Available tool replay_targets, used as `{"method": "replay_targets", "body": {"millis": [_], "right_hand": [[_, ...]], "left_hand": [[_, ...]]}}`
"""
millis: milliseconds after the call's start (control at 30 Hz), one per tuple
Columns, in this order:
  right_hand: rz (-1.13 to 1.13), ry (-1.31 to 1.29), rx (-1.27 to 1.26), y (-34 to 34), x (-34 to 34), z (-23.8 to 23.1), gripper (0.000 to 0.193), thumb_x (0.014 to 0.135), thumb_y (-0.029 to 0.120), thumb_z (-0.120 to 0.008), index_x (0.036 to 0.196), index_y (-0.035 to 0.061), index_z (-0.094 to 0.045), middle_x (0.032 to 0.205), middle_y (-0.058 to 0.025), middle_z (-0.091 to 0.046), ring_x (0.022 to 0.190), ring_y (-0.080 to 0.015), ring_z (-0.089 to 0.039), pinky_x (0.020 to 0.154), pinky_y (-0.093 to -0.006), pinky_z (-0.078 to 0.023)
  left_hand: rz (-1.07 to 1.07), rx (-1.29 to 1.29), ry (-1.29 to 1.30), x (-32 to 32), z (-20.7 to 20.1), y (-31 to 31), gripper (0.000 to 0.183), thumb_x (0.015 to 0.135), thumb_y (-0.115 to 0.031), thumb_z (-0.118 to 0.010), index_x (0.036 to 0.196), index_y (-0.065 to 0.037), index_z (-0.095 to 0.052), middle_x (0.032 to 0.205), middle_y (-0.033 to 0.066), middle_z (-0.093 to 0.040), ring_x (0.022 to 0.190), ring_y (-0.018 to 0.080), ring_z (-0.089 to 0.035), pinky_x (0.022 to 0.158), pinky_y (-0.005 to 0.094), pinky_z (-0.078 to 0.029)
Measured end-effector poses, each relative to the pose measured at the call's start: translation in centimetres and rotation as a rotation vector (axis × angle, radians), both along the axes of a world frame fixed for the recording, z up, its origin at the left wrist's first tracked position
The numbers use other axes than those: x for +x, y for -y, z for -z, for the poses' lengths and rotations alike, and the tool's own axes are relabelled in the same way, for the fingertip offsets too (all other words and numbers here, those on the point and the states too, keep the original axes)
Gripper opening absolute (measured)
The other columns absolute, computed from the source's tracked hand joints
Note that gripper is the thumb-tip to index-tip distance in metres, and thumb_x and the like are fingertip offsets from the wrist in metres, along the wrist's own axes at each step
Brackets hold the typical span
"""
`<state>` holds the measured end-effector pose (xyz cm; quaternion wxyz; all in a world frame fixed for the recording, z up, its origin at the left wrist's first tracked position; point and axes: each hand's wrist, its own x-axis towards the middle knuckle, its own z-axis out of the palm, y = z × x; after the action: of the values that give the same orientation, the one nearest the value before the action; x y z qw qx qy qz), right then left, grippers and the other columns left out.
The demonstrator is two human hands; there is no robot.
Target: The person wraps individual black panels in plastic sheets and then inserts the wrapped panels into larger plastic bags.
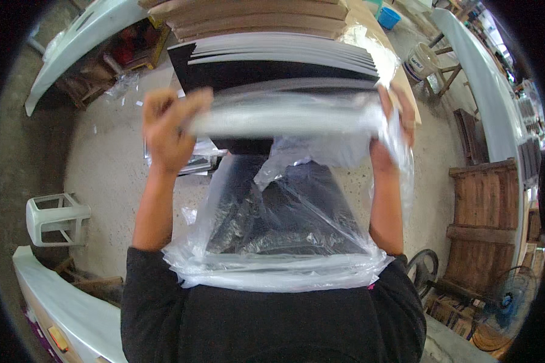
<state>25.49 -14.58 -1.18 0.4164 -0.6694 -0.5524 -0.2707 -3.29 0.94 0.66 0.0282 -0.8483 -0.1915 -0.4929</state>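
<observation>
Stretched between my hands is a whitish clear plastic bag [290, 121], blurred by motion; I cannot tell whether anything is inside it. My left hand [171, 128] closes on its left end with bent fingers. At the other end, my right hand [395, 121] grips it, and loose plastic hangs down past the wrist. Just beyond lies a stack of black panels [236, 71] with white edges fanned out. Clear plastic sheeting [284, 275], layered and crumpled, rests against my front and drapes over my dark-clad legs.
Brown cardboard [254, 18] is stacked at the far side. A white stool [57, 219] stands on the left, and flat sheets [197, 162] lie on the floor nearby. To the right are a pale bucket [421, 60], a blue bucket [388, 18], a wooden crate [484, 209] and a fan [508, 296].
</observation>
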Motion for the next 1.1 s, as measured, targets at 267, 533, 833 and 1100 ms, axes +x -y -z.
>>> {"method": "replay_targets", "body": {"millis": [267, 533, 833, 1100], "right_hand": [[-0.007, 0.174, 0.196, 4.6, -1.6, 2.6, 0.031, 0.062, -0.002, -0.068, 0.091, 0.0095, -0.065, 0.106, -0.0054, -0.052, 0.085, -0.0169, -0.056, 0.059, -0.0233, -0.047], [-0.231, 0.086, 0.065, 6.4, -0.3, 3.2, 0.018, 0.072, 0.007, -0.06, 0.089, 0.0078, -0.064, 0.084, -0.0061, -0.061, 0.068, -0.013, -0.059, 0.048, -0.0201, -0.042], [-0.553, -1.619, -0.667, 2.7, 4.6, 16.1, 0.029, 0.069, 0.022, -0.06, 0.092, 0.0045, -0.057, 0.079, -0.0066, -0.056, 0.067, -0.0175, -0.052, 0.063, -0.0284, -0.042], [-0.441, -0.695, -0.987, 2.2, 7.6, 22.7, 0.034, 0.073, 0.025, -0.058, 0.099, 0.0041, -0.056, 0.097, -0.0108, -0.056, 0.087, -0.0244, -0.051, 0.079, -0.0339, -0.038]], "left_hand": [[0.126, 0.095, 0.089, -0.8, 3.8, 0.8, 0.032, 0.063, -0.012, -0.069, 0.095, -0.014, -0.064, 0.102, 0.0084, -0.036, 0.058, 0.01, -0.042, 0.052, 0.0226, -0.037], [0.5, -0.667, -0.304, -3.5, 1.5, 2.0, 0.03, 0.064, -0.012, -0.066, 0.094, -0.01, -0.064, 0.077, 0.0033, -0.058, 0.067, 0.014, -0.051, 0.056, 0.0264, -0.042], [0.544, -1.742, 0.182, -1.8, 17.9, -4.6, 0.035, 0.075, -0.024, -0.062, 0.102, -0.002, -0.055, 0.091, 0.0064, -0.058, 0.083, 0.0145, -0.053, 0.075, 0.0279, -0.043], [0.289, -1.273, -0.477, -4.2, 29.1, -3.0, 0.035, 0.076, -0.024, -0.061, 0.103, -0.004, -0.053, 0.1, 0.0068, -0.057, 0.092, 0.017, -0.052, 0.078, 0.0279, -0.042]]}}
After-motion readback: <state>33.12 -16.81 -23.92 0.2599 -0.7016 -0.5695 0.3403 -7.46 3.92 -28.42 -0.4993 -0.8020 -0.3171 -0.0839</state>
